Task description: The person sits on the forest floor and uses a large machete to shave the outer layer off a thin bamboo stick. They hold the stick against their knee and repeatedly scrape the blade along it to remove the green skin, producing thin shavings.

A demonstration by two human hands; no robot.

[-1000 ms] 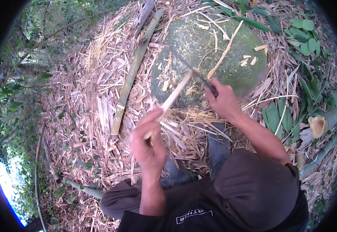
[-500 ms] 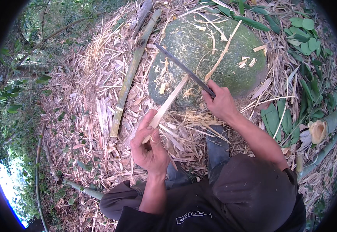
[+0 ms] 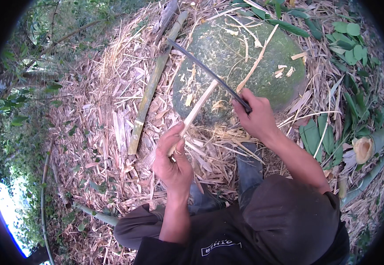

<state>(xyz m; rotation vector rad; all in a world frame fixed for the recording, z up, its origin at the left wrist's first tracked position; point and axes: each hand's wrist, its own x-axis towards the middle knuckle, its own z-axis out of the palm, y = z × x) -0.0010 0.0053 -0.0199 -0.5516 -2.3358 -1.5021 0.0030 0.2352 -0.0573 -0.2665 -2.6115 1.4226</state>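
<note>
My right hand grips the handle of a long dark knife, whose blade slants away to the upper left over the rock. Between the thumb and fingers of my left hand is a pale split bamboo strip. Its far end meets or passes under the blade; I cannot tell which. Beneath both lies a large mossy green rock scattered with shavings, and a thin curled bamboo shaving rests on it.
A green bamboo pole lies left of the rock on dry leaf litter. Green leaves and a thick cut bamboo stem lie at the right. My boot stands in front of the rock.
The knife and my right hand have shifted slightly, the blade tip now farther left and up. The bamboo strip has turned a little in my left hand, showing a narrower side.
</note>
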